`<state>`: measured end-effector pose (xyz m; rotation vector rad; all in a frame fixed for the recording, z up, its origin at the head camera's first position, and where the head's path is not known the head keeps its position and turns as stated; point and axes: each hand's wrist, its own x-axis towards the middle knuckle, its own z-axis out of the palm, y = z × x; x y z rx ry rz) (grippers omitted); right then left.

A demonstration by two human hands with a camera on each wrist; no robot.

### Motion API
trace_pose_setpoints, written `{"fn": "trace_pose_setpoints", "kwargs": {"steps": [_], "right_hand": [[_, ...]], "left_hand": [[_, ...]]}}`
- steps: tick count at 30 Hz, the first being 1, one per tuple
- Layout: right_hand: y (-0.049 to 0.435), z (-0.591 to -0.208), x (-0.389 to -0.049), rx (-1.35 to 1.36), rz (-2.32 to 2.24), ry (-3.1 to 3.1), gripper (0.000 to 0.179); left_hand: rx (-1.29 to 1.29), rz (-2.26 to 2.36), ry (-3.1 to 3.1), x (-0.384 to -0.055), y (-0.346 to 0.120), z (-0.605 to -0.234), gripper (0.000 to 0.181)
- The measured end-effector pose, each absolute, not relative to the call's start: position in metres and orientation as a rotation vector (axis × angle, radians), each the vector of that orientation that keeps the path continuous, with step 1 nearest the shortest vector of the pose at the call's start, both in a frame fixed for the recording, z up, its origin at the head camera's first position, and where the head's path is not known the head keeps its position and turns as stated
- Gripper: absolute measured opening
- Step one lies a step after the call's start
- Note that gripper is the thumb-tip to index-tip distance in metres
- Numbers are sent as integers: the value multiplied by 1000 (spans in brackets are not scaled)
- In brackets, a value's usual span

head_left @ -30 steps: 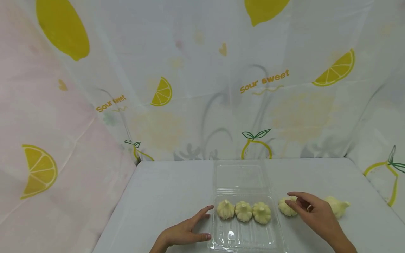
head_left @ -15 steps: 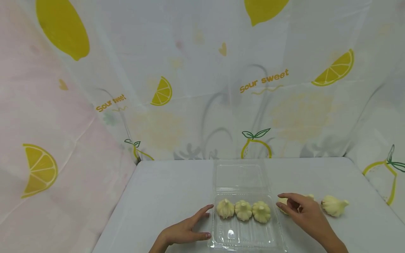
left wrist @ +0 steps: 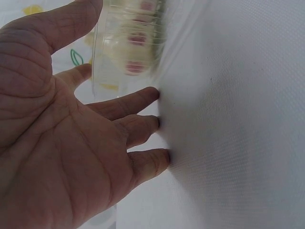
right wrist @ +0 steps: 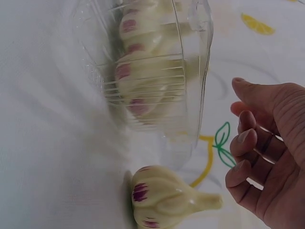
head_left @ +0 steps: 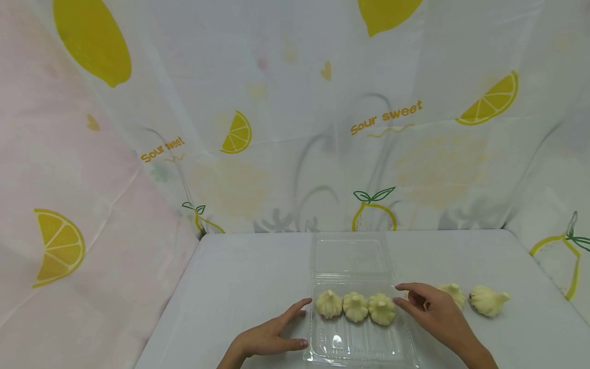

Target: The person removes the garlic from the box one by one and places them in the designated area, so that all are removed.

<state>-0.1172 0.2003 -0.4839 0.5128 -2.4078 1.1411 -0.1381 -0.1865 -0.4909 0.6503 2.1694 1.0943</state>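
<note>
A clear plastic clamshell box (head_left: 369, 346) lies with its lid (head_left: 350, 257) folded back. Inside, three garlic bulbs stand in a row along the far half: left bulb (head_left: 329, 304), middle bulb (head_left: 355, 307), right bulb (head_left: 381, 309). My left hand (head_left: 272, 335) is at the box's left side, thumb and index fingertip by the rim; in the left wrist view its other fingertips rest on the table. My right hand (head_left: 430, 307) hovers by the right rim, fingers loosely bent around nothing. Below it, in the right wrist view, a garlic bulb (right wrist: 162, 198) sits on the table.
Right of the box, one garlic bulb (head_left: 454, 294) is partly covered by my right hand, and another bulb (head_left: 489, 301) lies tilted farther right. A white cloth covers the table (head_left: 244, 277). Lemon-printed curtains (head_left: 286, 179) close off the back and sides.
My right hand has moved left, from over the loose bulbs to the box's right rim, uncovering more of the bulbs behind it. The left hand and the box stay put.
</note>
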Motion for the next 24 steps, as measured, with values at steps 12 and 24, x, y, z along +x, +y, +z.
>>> {"fn": "trace_pose_setpoints", "kwargs": {"steps": [12,24], "right_hand": [[193,-490,-119,591,1065,-2447,25],[189,-494,-121,621,947,-2448,29]], "left_hand": [[647,1109,2149,-138,-186,-489,81],[644,1116,2150,-138,-186,-492,80]]}}
